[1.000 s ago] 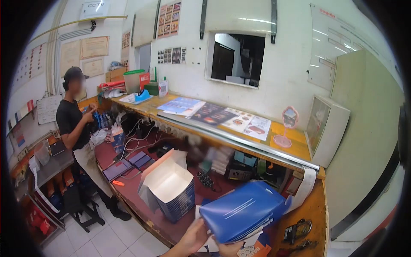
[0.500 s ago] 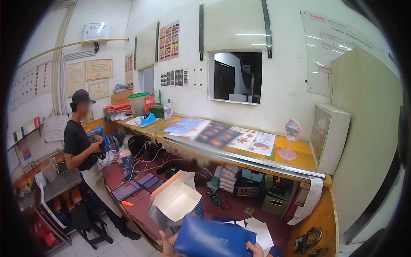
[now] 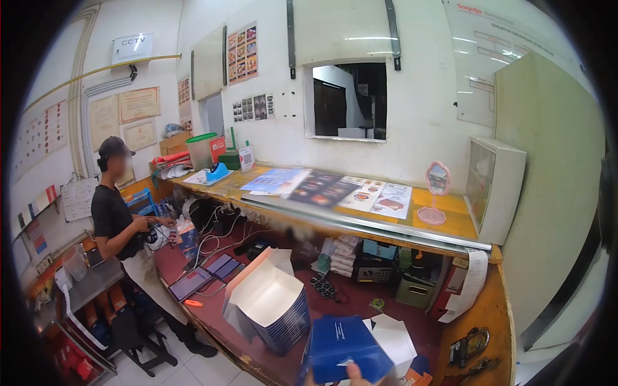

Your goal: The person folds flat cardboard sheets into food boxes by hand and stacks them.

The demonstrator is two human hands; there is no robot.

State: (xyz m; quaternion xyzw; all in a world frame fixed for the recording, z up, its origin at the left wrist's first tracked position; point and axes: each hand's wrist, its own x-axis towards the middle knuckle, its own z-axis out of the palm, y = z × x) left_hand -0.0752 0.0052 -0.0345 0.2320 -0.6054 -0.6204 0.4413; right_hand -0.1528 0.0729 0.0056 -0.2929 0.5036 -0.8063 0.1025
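Observation:
A dark blue cardboard box (image 3: pixel 347 350) with small white print is at the bottom centre, angled toward me. My right hand (image 3: pixel 358 377) grips its near edge, thumb pressed on the blue face. My left hand is mostly hidden at the box's lower left, so its fingers do not show clearly. Just left of the box stands a nested stack of open takeaway boxes (image 3: pixel 283 321), white inside with blue striped sides. White and orange cardboard pieces (image 3: pixel 393 341) lie to the right, partly behind the blue box.
A co-worker (image 3: pixel 116 206) in black stands at left, handling something with cables. Tablets (image 3: pixel 190 280) and an orange marker (image 3: pixel 193 303) lie on the red surface. Above it, a wooden shelf (image 3: pixel 450 225) carries menus and a pink mirror (image 3: pixel 438 183). A padlock (image 3: pixel 468 347) rests at right.
The blue box has moved right and turned more toward me; my left hand has gone mostly out of sight. The view has shifted slightly. The co-worker's hands have lowered.

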